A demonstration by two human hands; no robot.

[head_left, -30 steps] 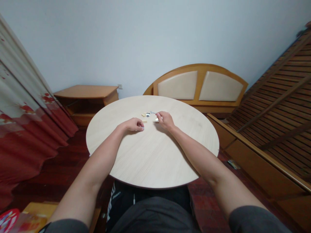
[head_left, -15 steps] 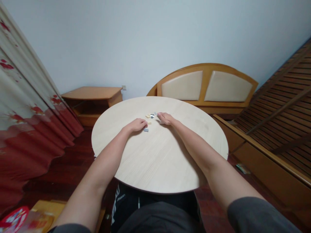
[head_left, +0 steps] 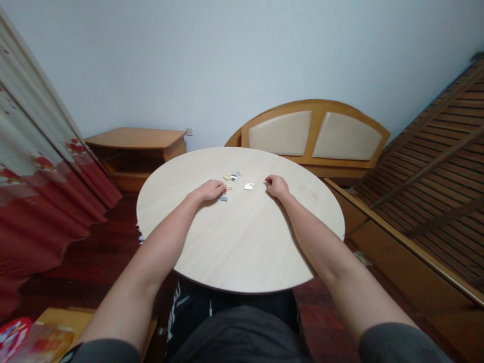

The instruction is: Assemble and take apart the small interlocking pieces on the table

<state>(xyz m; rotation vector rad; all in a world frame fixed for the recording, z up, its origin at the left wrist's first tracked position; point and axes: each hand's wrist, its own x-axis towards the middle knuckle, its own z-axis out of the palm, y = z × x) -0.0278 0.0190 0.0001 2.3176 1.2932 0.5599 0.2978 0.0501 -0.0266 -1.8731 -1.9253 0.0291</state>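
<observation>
A round pale wooden table (head_left: 242,242) stands in front of me. My left hand (head_left: 214,189) is closed on a thin yellow piece (head_left: 229,188) that sticks out past its fingertips. Just below those fingers lie small grey pieces (head_left: 224,198). Farther back, tan and dark pieces (head_left: 233,177) form a loose group. White pieces (head_left: 248,186) rest between my hands. To their right, my right hand (head_left: 277,186) is pinched on a small grey piece (head_left: 265,183), whose shape is too small to make out.
Behind the table are a wooden cabinet (head_left: 139,137) at left and a headboard (head_left: 313,160) against the wall. A slatted wooden panel (head_left: 438,176) leans at right. A curtain (head_left: 45,201) hangs at left. Packaged items (head_left: 45,338) sit at lower left.
My right hand has moved right, away from the white pieces, and its fingers are now pinched together. My left hand has kept its place by the yellow piece. The view has shifted slightly.
</observation>
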